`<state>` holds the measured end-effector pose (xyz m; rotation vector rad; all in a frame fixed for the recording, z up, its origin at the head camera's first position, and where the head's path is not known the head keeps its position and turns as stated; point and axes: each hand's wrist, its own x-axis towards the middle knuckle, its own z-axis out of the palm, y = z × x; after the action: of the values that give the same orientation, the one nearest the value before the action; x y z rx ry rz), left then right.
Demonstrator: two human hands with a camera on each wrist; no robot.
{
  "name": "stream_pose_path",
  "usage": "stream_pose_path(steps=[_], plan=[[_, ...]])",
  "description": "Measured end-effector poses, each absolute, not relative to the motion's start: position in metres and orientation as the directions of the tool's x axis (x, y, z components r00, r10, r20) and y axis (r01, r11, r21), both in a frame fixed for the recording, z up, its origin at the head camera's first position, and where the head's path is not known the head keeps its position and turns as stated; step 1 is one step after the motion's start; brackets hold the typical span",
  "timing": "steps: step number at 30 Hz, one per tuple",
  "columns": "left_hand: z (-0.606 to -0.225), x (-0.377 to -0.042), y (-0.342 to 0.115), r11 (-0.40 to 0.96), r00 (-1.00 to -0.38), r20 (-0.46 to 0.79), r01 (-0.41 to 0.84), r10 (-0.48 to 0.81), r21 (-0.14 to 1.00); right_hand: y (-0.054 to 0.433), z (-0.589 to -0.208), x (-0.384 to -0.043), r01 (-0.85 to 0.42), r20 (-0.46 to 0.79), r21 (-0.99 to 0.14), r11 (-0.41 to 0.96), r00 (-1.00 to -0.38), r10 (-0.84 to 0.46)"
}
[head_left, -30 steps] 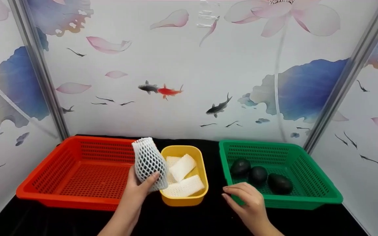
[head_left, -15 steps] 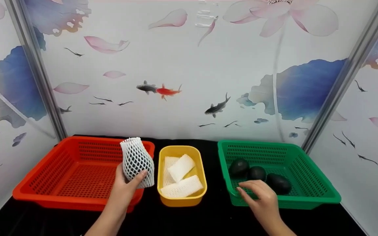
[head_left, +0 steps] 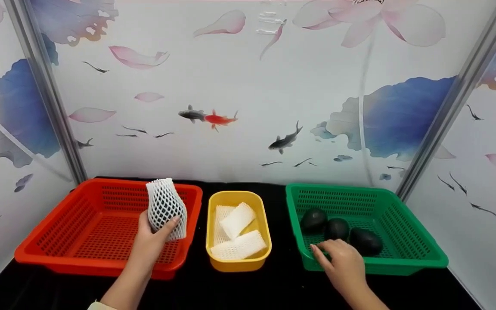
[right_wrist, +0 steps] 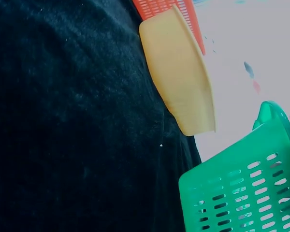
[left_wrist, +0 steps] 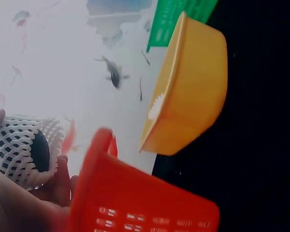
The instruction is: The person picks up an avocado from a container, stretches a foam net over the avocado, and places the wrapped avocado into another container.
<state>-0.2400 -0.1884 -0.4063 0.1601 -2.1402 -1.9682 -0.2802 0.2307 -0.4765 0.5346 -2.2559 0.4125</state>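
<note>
My left hand (head_left: 151, 243) grips a white foam fruit net (head_left: 166, 209) over the right part of the red basket (head_left: 58, 262). Inside the net is a dark avocado (left_wrist: 40, 151), visible through its opening in the left wrist view. The thumb lies across the net's lower front, and its narrow end points up. My right hand (head_left: 345, 267) is at the front rim of the green basket (head_left: 411, 260), fingers loosely bent and holding nothing. Just beyond its fingertips lie three dark avocados (head_left: 365, 242) in the basket's left half.
Between the two baskets stands a yellow bin (head_left: 239, 266) with several flat white foam nets (head_left: 238, 246) in it. Black cloth (head_left: 248, 292) covers the table. A printed white panel (head_left: 248, 150) rises behind, with side panels and metal posts at both sides.
My left hand has carried the netted avocado leftward from beside the yellow bin to over the red basket. My right hand has moved right to the green basket's front rim.
</note>
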Motion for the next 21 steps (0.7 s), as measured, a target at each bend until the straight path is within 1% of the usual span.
stream_pose_path(steps=[5, 12, 18, 21], plan=[[-0.410, -0.249, -0.194, 0.109, -0.968, 0.080, 0.056, -0.238, 0.992, 0.229, -0.476, -0.280, -0.460, 0.752, -0.042, 0.887, -0.599, -0.275], [-0.411, -0.265, -0.205, 0.151, -0.977, 0.026, -0.006, -0.213, 0.989, 0.227, -0.480, -0.287, -0.441, 0.760, -0.008, 0.898, -0.586, -0.281], [-0.414, -0.275, -0.215, 0.209, -0.973, -0.018, -0.068, -0.232, 0.976, 0.228, -0.486, -0.289, -0.447, 0.799, 0.036, 0.894, -0.524, -0.294], [-0.415, -0.278, -0.221, 0.274, -0.970, -0.021, -0.089, -0.240, 0.958, 0.227, -0.486, -0.290, -0.451, 0.813, 0.052, 0.891, -0.499, -0.300]])
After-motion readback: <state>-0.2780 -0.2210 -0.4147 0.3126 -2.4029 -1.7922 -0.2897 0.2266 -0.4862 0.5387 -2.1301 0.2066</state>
